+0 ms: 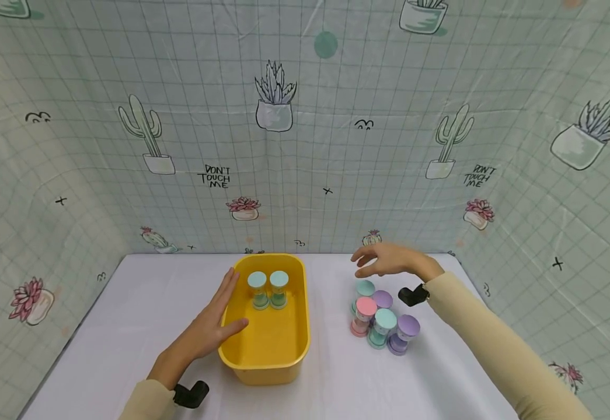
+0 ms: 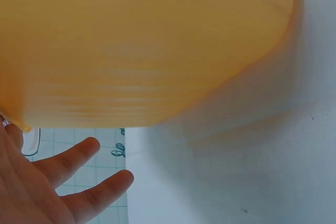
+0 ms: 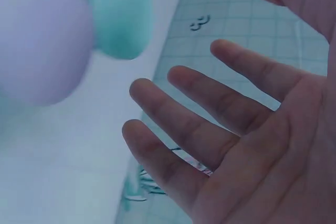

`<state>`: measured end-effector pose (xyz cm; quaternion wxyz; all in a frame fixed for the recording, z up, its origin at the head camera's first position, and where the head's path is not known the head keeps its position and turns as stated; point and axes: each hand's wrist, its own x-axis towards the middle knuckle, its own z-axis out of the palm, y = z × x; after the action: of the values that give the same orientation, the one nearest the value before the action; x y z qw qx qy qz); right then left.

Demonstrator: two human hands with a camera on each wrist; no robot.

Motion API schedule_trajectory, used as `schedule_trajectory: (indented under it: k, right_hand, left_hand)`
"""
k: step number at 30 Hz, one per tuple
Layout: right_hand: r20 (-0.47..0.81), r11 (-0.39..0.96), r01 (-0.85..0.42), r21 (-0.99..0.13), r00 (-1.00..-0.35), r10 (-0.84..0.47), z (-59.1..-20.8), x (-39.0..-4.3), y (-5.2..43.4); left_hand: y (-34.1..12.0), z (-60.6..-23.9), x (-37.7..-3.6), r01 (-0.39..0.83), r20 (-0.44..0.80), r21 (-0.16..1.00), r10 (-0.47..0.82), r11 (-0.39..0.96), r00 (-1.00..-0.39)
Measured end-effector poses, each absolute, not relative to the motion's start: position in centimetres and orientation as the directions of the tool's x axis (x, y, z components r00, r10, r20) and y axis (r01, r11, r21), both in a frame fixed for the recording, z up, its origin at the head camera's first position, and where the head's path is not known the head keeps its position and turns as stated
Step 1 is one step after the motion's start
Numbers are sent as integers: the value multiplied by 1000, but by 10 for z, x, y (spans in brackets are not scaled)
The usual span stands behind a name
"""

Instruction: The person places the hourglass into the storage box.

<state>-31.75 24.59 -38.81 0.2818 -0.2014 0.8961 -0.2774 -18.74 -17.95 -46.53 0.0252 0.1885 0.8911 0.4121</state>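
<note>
Only the head view showed two timers (image 1: 268, 289) inside the yellow tub (image 1: 283, 356), left hand (image 1: 212, 326) flat on its nine-o'clock rim. At three o'clock, the right hand (image 1: 389, 259), fingers spread, hovered above clustered hourglass timers (image 1: 383, 318) on the bench (image 1: 126, 326).

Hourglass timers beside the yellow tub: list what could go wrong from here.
1. The five hourglass timers stand packed together, so the right hand, open above them, may well knock neighbours over when picking one.
2. The left hand only rests flat against the yellow tub, thumb over its rim; a bump could slide it.
3. Two teal timers already stand upright in the tub; another dropped in might topple them.
</note>
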Motion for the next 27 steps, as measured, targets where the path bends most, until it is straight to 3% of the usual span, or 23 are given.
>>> schedule_trajectory:
  k: [8,27]
  right_hand:
    - [-436,743,-97,-662,-757,-487,-414,-305,260]
    - [-429,762,-151,-630,-750,-504,-433,-300,252]
  left_hand:
    - [-180,-464,-187,321,122,749,355,580,-927]
    - [-181,-467,-186,337,141,760,365,556,-920]
